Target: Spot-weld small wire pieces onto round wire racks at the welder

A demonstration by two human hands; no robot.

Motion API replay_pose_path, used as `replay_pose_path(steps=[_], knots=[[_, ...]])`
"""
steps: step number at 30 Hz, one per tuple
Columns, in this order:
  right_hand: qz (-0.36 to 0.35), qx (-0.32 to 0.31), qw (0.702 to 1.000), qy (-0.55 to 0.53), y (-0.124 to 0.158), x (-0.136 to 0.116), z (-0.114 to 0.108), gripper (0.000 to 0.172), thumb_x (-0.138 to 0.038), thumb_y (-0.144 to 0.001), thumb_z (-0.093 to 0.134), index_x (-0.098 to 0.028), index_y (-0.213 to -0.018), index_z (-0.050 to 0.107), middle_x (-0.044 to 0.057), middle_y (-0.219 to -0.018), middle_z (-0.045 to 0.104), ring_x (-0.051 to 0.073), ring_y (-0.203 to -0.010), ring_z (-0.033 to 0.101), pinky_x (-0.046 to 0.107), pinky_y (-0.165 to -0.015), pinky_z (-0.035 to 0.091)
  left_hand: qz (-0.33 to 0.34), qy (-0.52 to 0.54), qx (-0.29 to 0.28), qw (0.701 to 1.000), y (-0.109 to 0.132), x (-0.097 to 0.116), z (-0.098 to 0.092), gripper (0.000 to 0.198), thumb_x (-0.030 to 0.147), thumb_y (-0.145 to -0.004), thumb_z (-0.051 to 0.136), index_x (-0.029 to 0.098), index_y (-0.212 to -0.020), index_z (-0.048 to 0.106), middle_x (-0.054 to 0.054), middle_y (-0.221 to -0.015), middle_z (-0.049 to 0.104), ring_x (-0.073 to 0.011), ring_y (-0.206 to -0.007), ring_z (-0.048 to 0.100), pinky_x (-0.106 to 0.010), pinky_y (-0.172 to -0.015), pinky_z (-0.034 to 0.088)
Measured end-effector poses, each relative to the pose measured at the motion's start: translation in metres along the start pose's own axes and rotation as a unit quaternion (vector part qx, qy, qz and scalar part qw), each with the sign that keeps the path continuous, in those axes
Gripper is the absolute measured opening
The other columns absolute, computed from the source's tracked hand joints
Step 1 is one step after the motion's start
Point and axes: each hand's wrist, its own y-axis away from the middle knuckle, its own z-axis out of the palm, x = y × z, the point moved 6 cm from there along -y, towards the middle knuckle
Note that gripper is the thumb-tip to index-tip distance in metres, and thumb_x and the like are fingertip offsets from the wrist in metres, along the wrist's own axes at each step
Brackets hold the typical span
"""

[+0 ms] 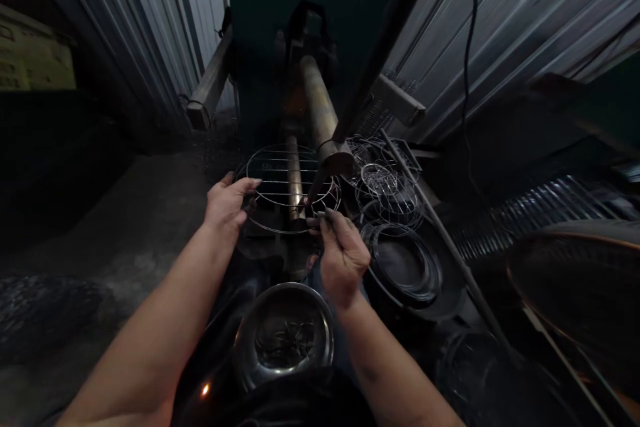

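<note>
A round wire rack [280,195] with parallel cross wires lies between the two cylindrical arms of a spot welder, around the lower cylinder [295,180]. My left hand [230,200] grips its left rim between thumb and fingers. My right hand [343,247] is pinched closed at the rack's front right, just below the welder's electrode tip [306,201]. What sits in its fingertips is too small and dark to make out. The upper cylinder [320,107] runs above the rack. In my lap rests a metal bowl [243,347] holding several small bent wire pieces [285,345].
Right of the welder lie tangled wire racks [385,180] and stacked wire rings [430,273]. A long rod [445,233] slants past them. A large round basin-like thing [575,240] stands at far right. Corrugated metal panels [145,27] flank the machine. A yellow crate [37,57] sits at left.
</note>
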Motion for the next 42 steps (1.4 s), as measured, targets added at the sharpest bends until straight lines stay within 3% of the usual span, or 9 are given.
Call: replay_pose_path(steps=[4,9,18,25,28,32,39,42], knots=[[0.059,-0.099,0.993,0.004,0.013,0.012,0.023,0.020,-0.030,-0.085,0.065,-0.021,-0.099,0.074,0.003,-0.086,0.072,0.016,-0.070,0.070,0.029,-0.064,0.059,0.062,0.073,0.002,0.995,0.029,-0.009,-0.010,0.056,0.014,-0.046,0.079,0.018,-0.096,0.053,0.004,-0.070,0.054,-0.0109,-0.054,0.052,-0.022,-0.048,0.040],[0.169,-0.113,0.978,0.043,0.011,0.031,0.026,0.017,-0.030,-0.077,0.069,-0.017,-0.086,0.076,0.001,-0.070,0.070,0.014,-0.056,0.065,0.024,-0.054,0.054,0.097,0.109,-0.006,0.989,0.058,-0.013,-0.005,0.052,0.018,-0.045,0.081,0.019,-0.089,0.052,0.006,-0.074,0.049,-0.0069,-0.054,0.049,-0.020,-0.047,0.037],[0.290,-0.134,0.941,-0.108,0.010,0.018,0.014,0.024,-0.031,-0.072,0.075,-0.018,-0.091,0.074,0.000,-0.070,0.070,0.013,-0.055,0.066,0.019,-0.046,0.051,0.089,0.120,0.003,0.989,0.060,-0.021,0.001,0.050,0.018,-0.045,0.080,0.019,-0.085,0.051,0.006,-0.077,0.048,-0.0065,-0.054,0.048,-0.021,-0.047,0.037],[0.259,-0.093,0.956,-0.102,0.007,0.017,0.008,0.016,-0.028,-0.071,0.075,-0.016,-0.080,0.071,0.000,-0.063,0.068,0.012,-0.052,0.063,0.019,-0.047,0.051,0.095,0.122,0.013,0.988,0.063,-0.023,0.000,0.051,0.017,-0.045,0.081,0.019,-0.087,0.053,0.006,-0.077,0.047,-0.0064,-0.054,0.048,-0.022,-0.048,0.037],[0.274,-0.098,0.954,-0.067,0.007,0.025,0.011,0.018,-0.029,-0.071,0.072,-0.015,-0.081,0.072,0.000,-0.060,0.066,0.011,-0.046,0.060,0.020,-0.043,0.049,0.106,0.115,0.009,0.988,0.066,-0.023,0.001,0.049,0.018,-0.047,0.081,0.020,-0.087,0.053,0.006,-0.078,0.048,-0.0063,-0.054,0.049,-0.022,-0.048,0.038],[0.278,-0.052,0.957,-0.061,0.004,0.036,0.015,0.020,-0.031,-0.072,0.070,-0.014,-0.082,0.071,-0.002,-0.059,0.064,0.012,-0.044,0.059,0.020,-0.040,0.048,0.113,0.119,0.016,0.986,0.067,-0.024,0.002,0.052,0.019,-0.048,0.081,0.020,-0.093,0.055,0.004,-0.082,0.051,-0.0075,-0.058,0.052,-0.021,-0.050,0.039],[0.293,-0.033,0.947,-0.124,-0.001,0.036,0.030,0.019,-0.031,-0.073,0.070,-0.014,-0.080,0.069,-0.002,-0.063,0.064,0.011,-0.045,0.060,0.020,-0.041,0.049,0.114,0.119,-0.012,0.986,0.053,-0.022,0.009,0.045,0.021,-0.050,0.081,0.019,-0.085,0.051,0.005,-0.077,0.049,-0.0062,-0.053,0.049,-0.022,-0.050,0.040],[0.262,-0.037,0.960,-0.094,0.004,0.033,0.026,0.019,-0.033,-0.076,0.069,-0.015,-0.084,0.070,-0.001,-0.066,0.065,0.013,-0.049,0.062,0.022,-0.045,0.051,0.119,0.121,-0.015,0.985,0.048,-0.020,0.009,0.044,0.021,-0.050,0.081,0.019,-0.083,0.051,0.006,-0.074,0.049,-0.0063,-0.053,0.048,-0.021,-0.049,0.039]])
